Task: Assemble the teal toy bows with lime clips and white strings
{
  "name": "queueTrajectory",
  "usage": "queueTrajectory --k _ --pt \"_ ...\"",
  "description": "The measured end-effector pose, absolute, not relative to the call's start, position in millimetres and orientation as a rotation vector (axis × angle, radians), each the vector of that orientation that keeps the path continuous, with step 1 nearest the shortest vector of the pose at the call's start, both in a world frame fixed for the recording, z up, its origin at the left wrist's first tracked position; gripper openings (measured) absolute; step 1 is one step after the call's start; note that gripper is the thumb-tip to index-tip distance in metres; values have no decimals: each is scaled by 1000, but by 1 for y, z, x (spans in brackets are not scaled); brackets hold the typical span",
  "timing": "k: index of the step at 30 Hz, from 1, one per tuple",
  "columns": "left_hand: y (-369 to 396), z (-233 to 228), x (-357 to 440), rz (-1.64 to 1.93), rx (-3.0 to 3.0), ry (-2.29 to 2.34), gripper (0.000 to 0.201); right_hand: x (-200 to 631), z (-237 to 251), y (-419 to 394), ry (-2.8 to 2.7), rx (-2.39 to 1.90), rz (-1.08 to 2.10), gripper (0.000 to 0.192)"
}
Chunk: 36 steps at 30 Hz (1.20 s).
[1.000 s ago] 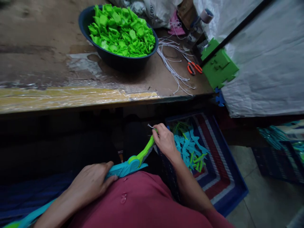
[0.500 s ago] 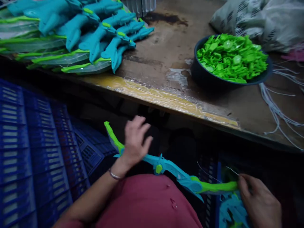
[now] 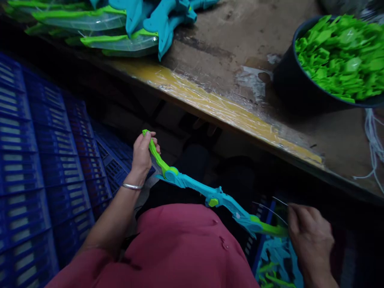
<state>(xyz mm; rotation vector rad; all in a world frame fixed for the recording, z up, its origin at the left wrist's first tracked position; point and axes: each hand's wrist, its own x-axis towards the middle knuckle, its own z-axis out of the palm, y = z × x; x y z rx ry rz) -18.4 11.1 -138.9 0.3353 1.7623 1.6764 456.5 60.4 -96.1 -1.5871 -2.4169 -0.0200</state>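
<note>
A teal and green plastic toy bow [image 3: 207, 194] stretches across my lap, below the table edge. My left hand [image 3: 141, 154] grips its green left tip, a metal bangle on that wrist. My right hand [image 3: 310, 240] pinches the green right tip, where a thin white string [image 3: 271, 210] sticks out near my fingers. A dark bowl [image 3: 297, 94] heaped with bright green plastic parts [image 3: 342, 56] stands on the table at the upper right.
Finished teal and green bows in clear wrap [image 3: 120, 24] lie piled on the worn wooden table [image 3: 216, 64] at the upper left. Blue plastic crates [image 3: 39, 160] stand stacked on my left. A crate with teal and green parts [image 3: 276, 264] sits below my right hand. White strings [image 3: 373, 140] lie at the table's right edge.
The view swung left and down. My left hand, open above the bow half a second ago, now grips its green left tip. My right hand keeps hold of the right tip.
</note>
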Motion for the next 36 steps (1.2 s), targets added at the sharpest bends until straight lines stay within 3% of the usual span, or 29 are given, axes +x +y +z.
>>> queueTrajectory --k 5,9,23,36 --pt "10 -103 28 1855 349 1392 48 327 -63 73 -2248 -1199 777 14" --pt "-6 -79 65 1882 523 1103 45 240 -27 70 -2141 -917 1093 17" --pt "-32 -65 68 1773 697 609 40 207 6 23 -2326 -650 851 26" --pt "-35 -65 74 1729 731 617 43 200 9 22 -2216 -536 1122 20"
